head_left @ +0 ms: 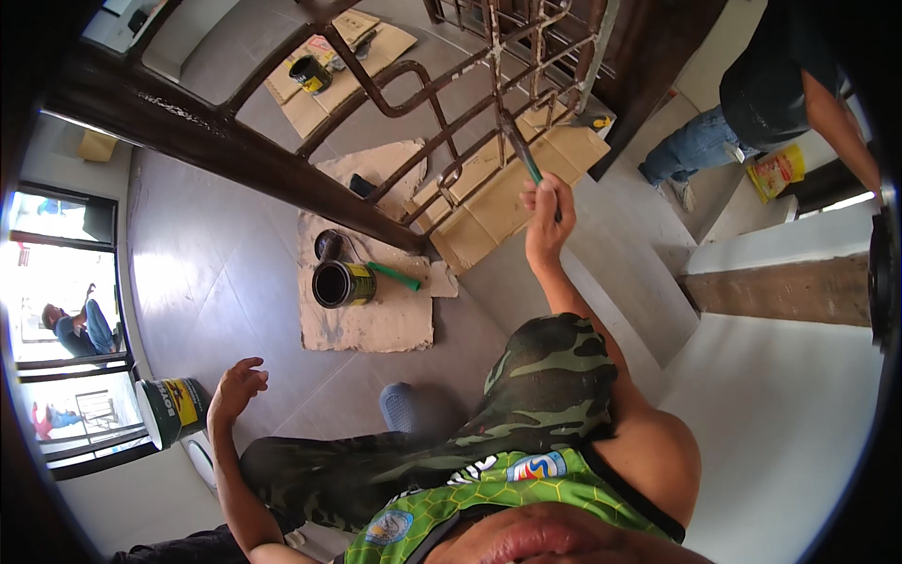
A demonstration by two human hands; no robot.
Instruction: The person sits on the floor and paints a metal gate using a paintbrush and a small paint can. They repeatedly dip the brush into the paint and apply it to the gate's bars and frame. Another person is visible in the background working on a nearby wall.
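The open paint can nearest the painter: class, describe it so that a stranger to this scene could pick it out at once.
Find the brown metal stair railing, then the cardboard sheet on the grey floor below it. The open paint can lies tilted there, dark mouth showing, a green-handled tool beside it. Unlike the bucket by the left hand, it sits on cardboard.

A single wide fisheye view looks down from the person's head, so the chin and chest fill the lower edge and both forearms rise from there into the picture. It faces forward and down over the bent knees toward the floor (216,273), the cardboard sheet (376,324) and the metal railing (442,103). The raised right hand (548,221) is close; the railing's far end and the room behind lie well off. Straight edges bow toward the dark round rim.
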